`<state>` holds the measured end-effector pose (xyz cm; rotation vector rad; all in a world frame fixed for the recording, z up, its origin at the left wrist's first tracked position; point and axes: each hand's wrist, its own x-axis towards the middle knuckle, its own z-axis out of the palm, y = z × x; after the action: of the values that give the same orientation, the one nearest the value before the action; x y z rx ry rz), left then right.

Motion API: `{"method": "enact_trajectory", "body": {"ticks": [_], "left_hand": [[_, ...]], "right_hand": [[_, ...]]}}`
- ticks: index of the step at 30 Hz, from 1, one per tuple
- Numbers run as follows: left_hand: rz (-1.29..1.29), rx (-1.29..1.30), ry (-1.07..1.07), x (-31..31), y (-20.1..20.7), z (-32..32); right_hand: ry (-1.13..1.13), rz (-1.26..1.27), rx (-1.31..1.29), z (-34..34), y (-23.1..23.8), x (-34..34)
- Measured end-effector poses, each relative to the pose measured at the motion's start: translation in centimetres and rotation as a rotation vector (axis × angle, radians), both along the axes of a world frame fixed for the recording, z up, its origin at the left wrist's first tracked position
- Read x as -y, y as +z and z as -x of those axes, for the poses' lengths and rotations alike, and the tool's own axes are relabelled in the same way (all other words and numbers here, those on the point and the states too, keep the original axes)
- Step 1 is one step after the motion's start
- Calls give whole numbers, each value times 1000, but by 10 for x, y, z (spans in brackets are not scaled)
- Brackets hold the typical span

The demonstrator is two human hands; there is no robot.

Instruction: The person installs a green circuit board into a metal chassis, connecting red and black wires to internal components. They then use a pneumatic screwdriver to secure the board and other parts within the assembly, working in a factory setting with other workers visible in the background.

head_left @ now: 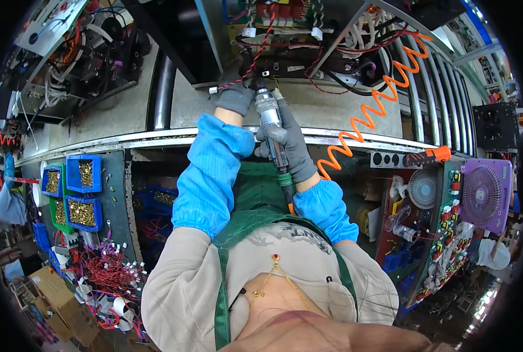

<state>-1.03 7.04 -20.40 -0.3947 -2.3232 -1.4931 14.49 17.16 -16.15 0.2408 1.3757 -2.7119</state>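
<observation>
My right hand (pixel 291 141), in a grey glove, is wrapped round a silver and black air screwdriver (pixel 268 111). The tool's front end points away from me, into the base of an open metal cabinet (pixel 211 35). My left hand (pixel 236 97), gloved in the same grey, is beside the tool's nose. Its fingers look drawn together in the cabinet's shadow, and what they hold is hidden. A twisted red and black wire (pixel 254 66) with a white plug hangs across the left glove. Circuit boards and cables fill the cabinet's inside above both hands.
An orange coiled air hose (pixel 364 117) runs along the right. Blue bins (pixel 84 173) of brass screws stand at left, above a heap of red wires (pixel 106 270). Metal rollers (pixel 432 94) and a purple fan (pixel 486 193) are at right. Another open unit (pixel 91 64) stands far left.
</observation>
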Motion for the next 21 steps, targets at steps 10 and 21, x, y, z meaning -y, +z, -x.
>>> {"method": "enact_trajectory", "body": {"ticks": [10,21], "left_hand": [[-235,166,-92,-7,-9,37],[-361,-92,30,-17,-15,41]], "right_hand": [[50,305,-33,-4,2,13],[-81,48,-65,6,0,37]]}}
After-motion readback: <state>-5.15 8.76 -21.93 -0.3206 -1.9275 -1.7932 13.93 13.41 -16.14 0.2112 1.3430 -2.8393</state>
